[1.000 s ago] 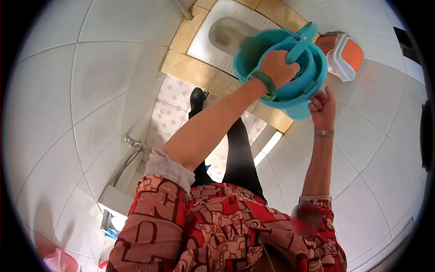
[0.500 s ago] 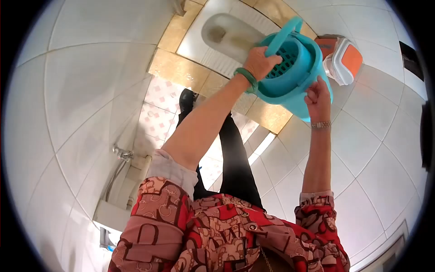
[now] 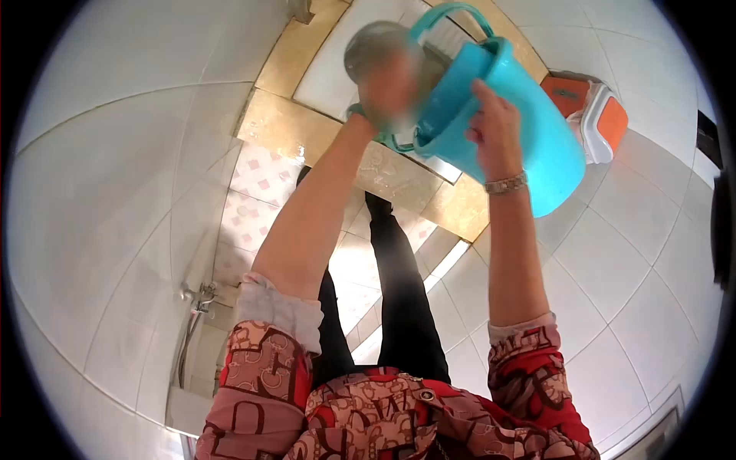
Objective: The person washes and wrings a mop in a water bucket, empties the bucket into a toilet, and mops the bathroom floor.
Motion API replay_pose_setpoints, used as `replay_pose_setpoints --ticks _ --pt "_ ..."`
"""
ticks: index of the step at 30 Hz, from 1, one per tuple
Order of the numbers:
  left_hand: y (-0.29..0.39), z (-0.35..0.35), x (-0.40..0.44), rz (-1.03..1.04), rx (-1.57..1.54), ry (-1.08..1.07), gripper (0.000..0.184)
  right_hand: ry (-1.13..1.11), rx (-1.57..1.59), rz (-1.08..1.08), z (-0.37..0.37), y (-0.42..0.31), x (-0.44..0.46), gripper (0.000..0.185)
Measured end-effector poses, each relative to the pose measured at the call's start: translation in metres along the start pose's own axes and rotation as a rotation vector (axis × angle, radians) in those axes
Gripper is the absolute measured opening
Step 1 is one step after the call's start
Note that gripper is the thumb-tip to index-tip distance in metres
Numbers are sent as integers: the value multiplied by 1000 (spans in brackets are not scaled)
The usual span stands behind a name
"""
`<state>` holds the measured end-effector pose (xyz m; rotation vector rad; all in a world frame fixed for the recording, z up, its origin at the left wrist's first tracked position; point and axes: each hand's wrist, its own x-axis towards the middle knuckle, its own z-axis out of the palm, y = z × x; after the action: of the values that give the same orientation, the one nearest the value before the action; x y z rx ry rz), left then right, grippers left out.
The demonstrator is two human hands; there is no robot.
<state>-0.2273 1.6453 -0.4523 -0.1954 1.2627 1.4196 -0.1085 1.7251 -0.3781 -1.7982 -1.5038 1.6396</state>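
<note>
From the left, I see the squat toilet (image 3: 326, 80), then the left hand (image 3: 389, 86), its grip too blurred to tell. The right hand (image 3: 495, 126), most fingers curled, overlaps the teal bucket (image 3: 546, 146), tilted mouth-first toward the toilet; whether it grasps, I cannot tell. An orange-and-white bin (image 3: 612, 123) stands rightmost.
</note>
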Motion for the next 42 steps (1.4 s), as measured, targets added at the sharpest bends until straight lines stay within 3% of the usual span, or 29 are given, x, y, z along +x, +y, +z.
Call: replay_pose_setpoints --ticks 2,3,6,8,10,13,16,17,19,20,23,25,28,35,37,40,42 --pt "-9 -34 14 -25 -15 -89 52 -37 32 85 35 -8 -8 24" --pt "-17 -48 22 151 97 -42 53 -104 24 106 52 -8 -8 26" --pt "-29 -82 42 363 194 4 52 -208 -23 84 105 4 3 30" --pt "-28 -91 38 186 186 39 46 -236 -66 53 132 12 11 33" --pt "-32 -102 50 150 116 12 37 -300 -105 -30 152 16 17 32" --pt "-47 -111 62 493 306 -74 31 -321 -276 -74 159 23 29 32" --pt "-43 -85 37 390 441 33 30 -265 -34 -29 137 20 13 33" --pt "-44 -73 31 884 673 150 33 -220 -40 -20 124 23 9 33" --pt "-50 -49 10 1382 891 275 37 -165 -30 1 89 29 -3 34" --pt "-58 -35 -7 1106 669 147 40 -161 -15 10 69 29 -13 35" --pt "-73 2 -45 645 400 16 46 -93 -75 -173 16 39 -42 35" --pt "-75 24 -62 678 392 8 46 39 104 44 -17 39 -50 28" --pt "-83 47 -92 831 405 45 47 -26 206 31 -61 37 -68 23" --pt "-50 112 -268 678 346 -7 38 -106 253 -10 -160 -6 -146 28" --pt "-46 115 -314 473 493 63 32 -147 174 -29 -185 -14 -163 28" --pt "-54 113 -375 389 280 147 27 -267 147 65 -210 -4 -167 28" --pt "-51 103 -412 398 312 205 24 -291 141 84 -203 7 -174 26"
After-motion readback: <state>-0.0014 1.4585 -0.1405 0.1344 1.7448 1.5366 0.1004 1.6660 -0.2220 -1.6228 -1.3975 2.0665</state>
